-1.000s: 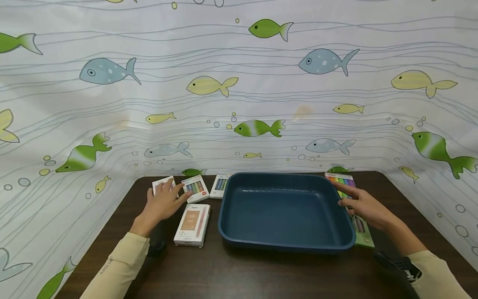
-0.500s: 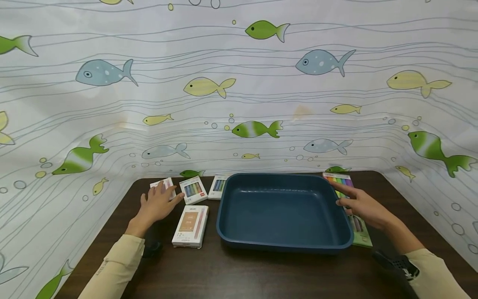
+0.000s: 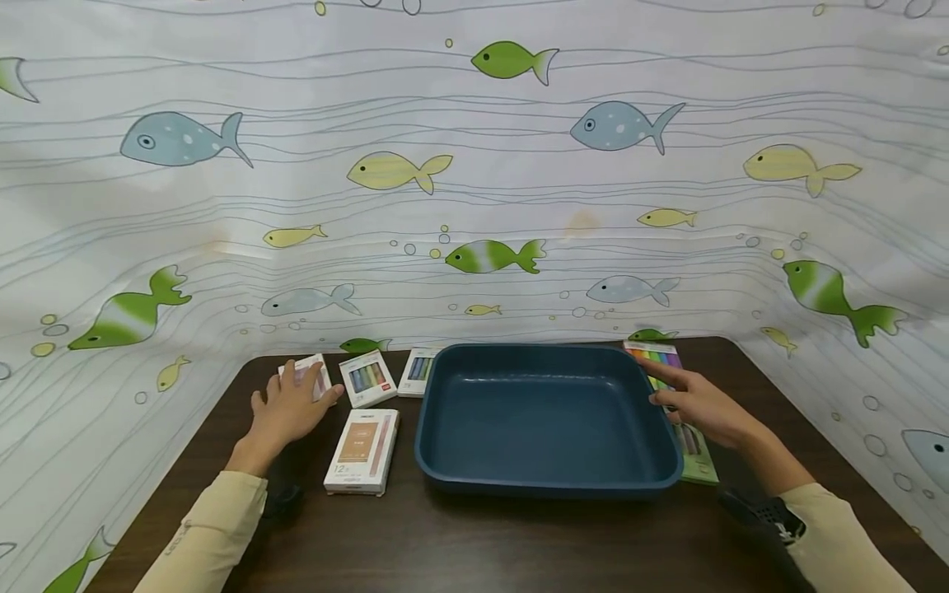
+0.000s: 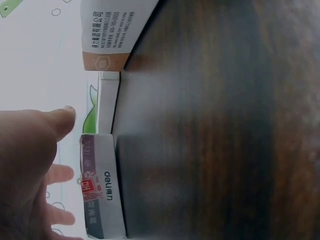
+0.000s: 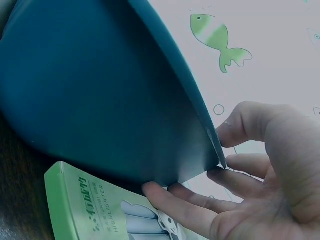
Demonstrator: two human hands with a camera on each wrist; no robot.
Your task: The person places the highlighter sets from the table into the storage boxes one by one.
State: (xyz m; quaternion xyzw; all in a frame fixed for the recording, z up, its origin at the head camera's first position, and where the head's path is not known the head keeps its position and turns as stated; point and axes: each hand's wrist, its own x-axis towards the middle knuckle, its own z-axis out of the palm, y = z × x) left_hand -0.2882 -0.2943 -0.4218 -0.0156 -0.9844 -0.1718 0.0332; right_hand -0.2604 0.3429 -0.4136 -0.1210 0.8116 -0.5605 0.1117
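Note:
My left hand (image 3: 285,412) reaches over the leftmost small white box (image 3: 317,377), fingers spread and partly covering it. Whether the fingertips touch it cannot be told. In the left wrist view the thumb stands apart from a deli box (image 4: 104,195). At the other side, my right hand (image 3: 704,405) holds the right rim of a dark blue rectangular tray (image 3: 549,486). The right wrist view has the thumb at the rim and the fingers against the outer wall. Under that hand lies a green highlighter box (image 5: 82,210), partly hidden.
Left of the tray are a box with a colored-stick window (image 3: 368,379), another similar box (image 3: 415,372), and a larger white box marked 12 (image 3: 362,451). A rainbow-colored pack (image 3: 656,362) lies behind the right hand. A fish-print sheet (image 3: 519,198) encloses the dark wooden table (image 3: 489,543).
My left hand has drawn leftward, its thumb farther from the second box. The right hand stays at the tray's rim. The head view has turned slightly right.

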